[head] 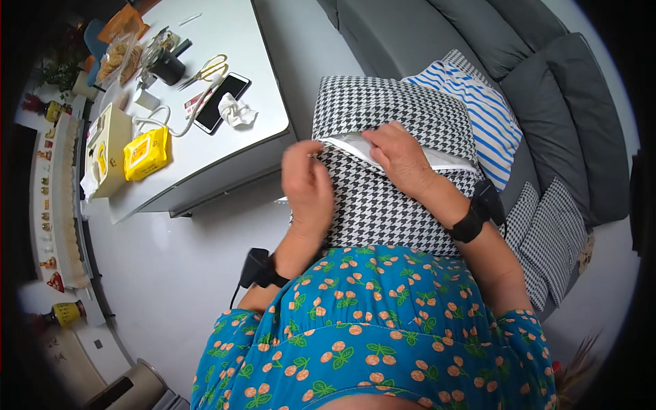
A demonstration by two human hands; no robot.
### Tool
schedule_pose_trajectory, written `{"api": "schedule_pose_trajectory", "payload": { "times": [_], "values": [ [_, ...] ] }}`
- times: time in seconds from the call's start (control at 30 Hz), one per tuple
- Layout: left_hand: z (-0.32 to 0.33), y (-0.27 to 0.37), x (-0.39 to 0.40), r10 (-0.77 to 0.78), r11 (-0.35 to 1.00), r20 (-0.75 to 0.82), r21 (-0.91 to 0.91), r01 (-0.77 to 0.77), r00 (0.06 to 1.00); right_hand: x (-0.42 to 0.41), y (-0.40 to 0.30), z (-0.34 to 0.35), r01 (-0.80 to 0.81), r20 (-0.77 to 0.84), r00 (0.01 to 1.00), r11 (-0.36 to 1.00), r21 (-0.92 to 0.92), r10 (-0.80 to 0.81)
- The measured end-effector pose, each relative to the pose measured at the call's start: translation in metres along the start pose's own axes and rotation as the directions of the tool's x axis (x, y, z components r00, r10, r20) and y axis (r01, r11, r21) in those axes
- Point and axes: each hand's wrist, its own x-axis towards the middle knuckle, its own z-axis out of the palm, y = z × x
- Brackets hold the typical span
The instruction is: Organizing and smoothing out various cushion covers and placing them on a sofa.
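Observation:
A black-and-white houndstooth cushion [379, 215] lies before me, against my lap. Across its cover runs an opening edged by a white zipper [451, 167], and pale inner fabric [438, 156] shows through the gap. My right hand [402, 159] is at the middle of this opening, its curled fingers on the cover's edge. At the left end of the zipper is my left hand [307, 189], slightly blurred with bent fingers. Its fingertips are by the cover's corner; whether they pinch anything is unclear. Both wrists wear black strapped devices.
Beyond the cushion stand a blue-striped pillow [471, 113] and a grey sofa [405, 41]. More houndstooth cushions [551, 246] lie at right. A white table [230, 159] at left holds scissors [207, 70], a smartphone [223, 102], crumpled tissue [237, 110] and a yellow wipes pack [147, 155].

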Motion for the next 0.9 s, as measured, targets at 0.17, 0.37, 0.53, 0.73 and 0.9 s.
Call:
{"api": "schedule_pose_trajectory", "payload": {
  "times": [0.17, 0.37, 0.53, 0.73, 0.9],
  "values": [
    [0.01, -0.072, 0.014, -0.547, 0.827, 0.262, 0.026, 0.561, 0.795, 0.015, -0.008, 0.011, 0.089, -0.061, 0.992, 0.958, -0.274, -0.109],
    [0.021, -0.071, 0.012, -0.478, 0.832, 0.323, -0.132, 0.54, 0.817, 0.031, -0.016, 0.017, 0.189, -0.082, 0.975, 0.966, -0.178, -0.206],
    [0.023, -0.065, 0.014, -0.536, 0.73, 0.355, -0.261, 0.632, 0.766, 0.039, -0.003, 0.032, 0.031, -0.053, 0.998, 0.995, 0.098, -0.026],
    [0.021, -0.067, 0.017, -0.542, 0.687, 0.386, -0.308, 0.658, 0.746, 0.048, -0.001, 0.043, -0.094, -0.001, 0.995, 0.981, 0.17, 0.095],
    [0.03, -0.069, 0.023, -0.491, 0.836, 0.337, -0.077, 0.543, 0.803, 0.049, 0.004, 0.053, -0.108, -0.083, 0.989, 0.984, 0.142, 0.121]
  ]
}}
